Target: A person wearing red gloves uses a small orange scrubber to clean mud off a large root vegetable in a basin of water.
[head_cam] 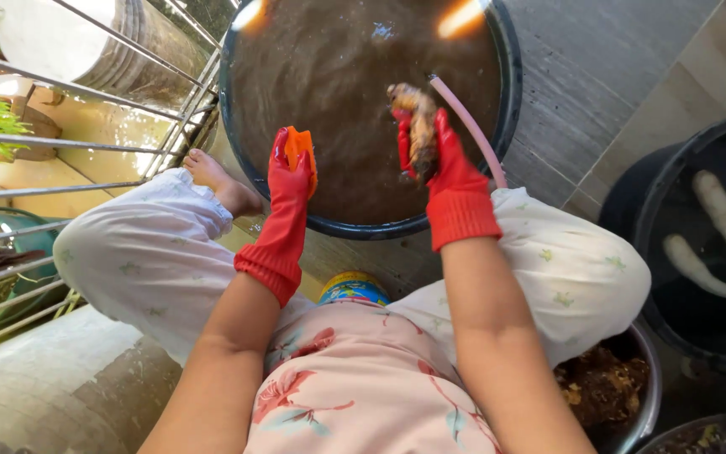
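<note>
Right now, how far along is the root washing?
Done: two pale, clean roots lie in the black tub on the right. In hand: the right hand holds a muddy root over the basin of brown water; the left hand grips an orange scrubber. Left: a bowl of dirty roots by the right knee.
</note>
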